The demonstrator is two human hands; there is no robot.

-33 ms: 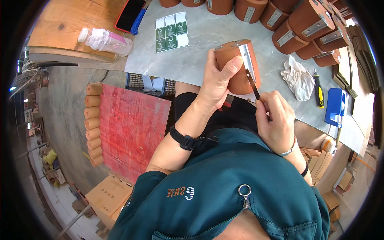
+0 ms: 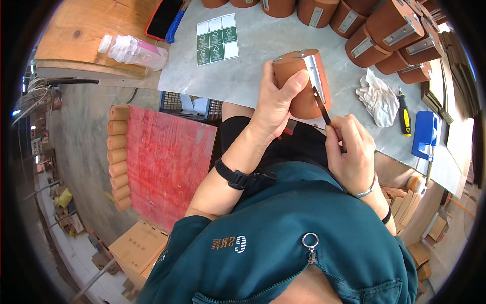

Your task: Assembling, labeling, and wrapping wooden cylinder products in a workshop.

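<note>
Brown cylinder (image 2: 305, 101) is held up at the worktop's (image 2: 223, 81) near edge, in front of the torso. Long axis runs approx. away from the wearer, top end a bit L, lower end a bit R. Metal strip (image 2: 313, 72) runs lengthwise along its R side. L hand (image 2: 275, 101) grips the cylinder from the L, thumb across the front nr strip; other fingers mostly hidden. R hand (image 2: 353, 152) pinches dark tool (image 2: 322, 106) btwn thumb & fingers, tip pointing up-L at strip; can't tell if touching. White cloth (image 2: 377, 101) & screwdriver (image 2: 404, 116) lie to the R, nr stacked cylinders (image 2: 360, 49).
</note>
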